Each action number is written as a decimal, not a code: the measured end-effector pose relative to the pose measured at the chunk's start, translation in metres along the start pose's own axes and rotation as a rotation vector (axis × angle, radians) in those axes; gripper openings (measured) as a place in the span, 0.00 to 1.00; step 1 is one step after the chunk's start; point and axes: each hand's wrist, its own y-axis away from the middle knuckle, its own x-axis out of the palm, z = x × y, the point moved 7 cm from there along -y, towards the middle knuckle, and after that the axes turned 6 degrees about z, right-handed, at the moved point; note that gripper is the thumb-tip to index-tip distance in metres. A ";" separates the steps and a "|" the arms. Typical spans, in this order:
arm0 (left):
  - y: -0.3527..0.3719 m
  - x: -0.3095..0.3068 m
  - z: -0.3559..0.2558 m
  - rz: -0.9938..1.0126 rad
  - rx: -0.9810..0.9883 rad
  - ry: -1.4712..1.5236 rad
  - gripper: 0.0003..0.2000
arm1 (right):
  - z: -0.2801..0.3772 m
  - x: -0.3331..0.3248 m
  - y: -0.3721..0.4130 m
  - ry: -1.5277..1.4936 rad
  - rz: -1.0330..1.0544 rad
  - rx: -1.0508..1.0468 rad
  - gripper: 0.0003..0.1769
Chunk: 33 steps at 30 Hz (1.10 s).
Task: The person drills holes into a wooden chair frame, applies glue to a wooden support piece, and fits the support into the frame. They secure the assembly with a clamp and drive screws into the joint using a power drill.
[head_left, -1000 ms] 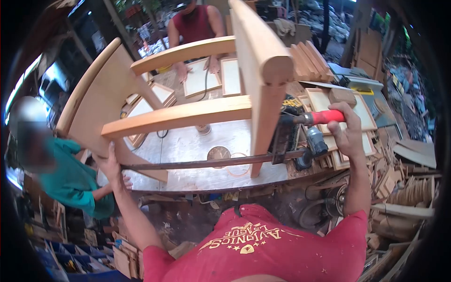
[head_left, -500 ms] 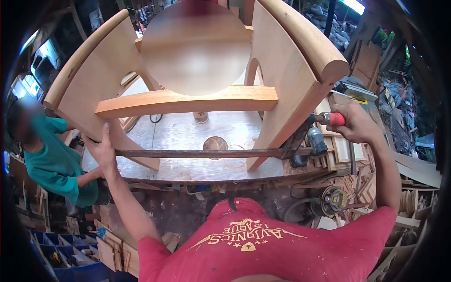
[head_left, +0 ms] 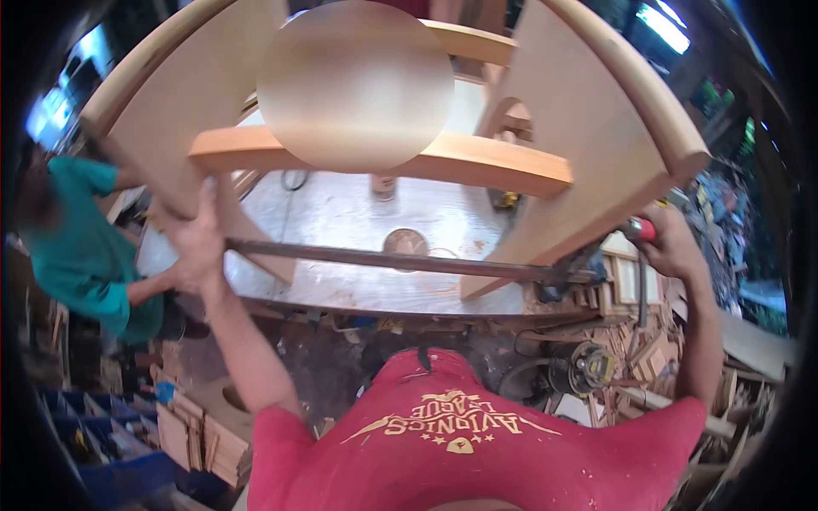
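Observation:
A pale wooden chair-like frame stands on the bench, with a right side panel [head_left: 588,128] and a left side panel [head_left: 183,111] joined by a curved crosspiece [head_left: 494,162]. Across its near side runs a long metal bar clamp [head_left: 375,258]. My left hand [head_left: 200,243] is closed around the clamp's left end, against the left panel; its fingers are partly hidden. On the right, my right hand [head_left: 671,243] grips the clamp's red handle [head_left: 641,228], just outside the right panel. A blurred disc covers the middle of the frame.
A metal-topped bench [head_left: 332,213] carries a can [head_left: 383,186] and a round disc [head_left: 405,243]. At left, a person in a teal shirt [head_left: 85,247] stands close by. A machine [head_left: 584,366] and wood scraps lie low right; a blue divided bin [head_left: 111,434] sits low left.
The wooden frame now appears larger and its right side farther right, as the view shifted. Both hands keep their hold on the clamp, whose right end sits lower relative to its left.

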 end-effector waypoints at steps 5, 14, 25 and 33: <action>0.003 -0.003 -0.019 -0.029 0.073 -0.043 0.31 | 0.014 0.005 0.008 -0.102 -0.304 -0.070 0.18; 0.003 -0.003 -0.017 -0.017 0.080 -0.046 0.32 | -0.004 0.022 0.016 0.036 -0.670 -0.043 0.20; 0.003 -0.001 -0.018 -0.024 0.071 -0.018 0.33 | 0.011 0.013 0.013 0.102 -0.525 -0.107 0.21; 0.006 -0.002 -0.017 -0.028 0.101 -0.029 0.32 | -0.003 0.019 0.013 0.068 -0.559 -0.060 0.26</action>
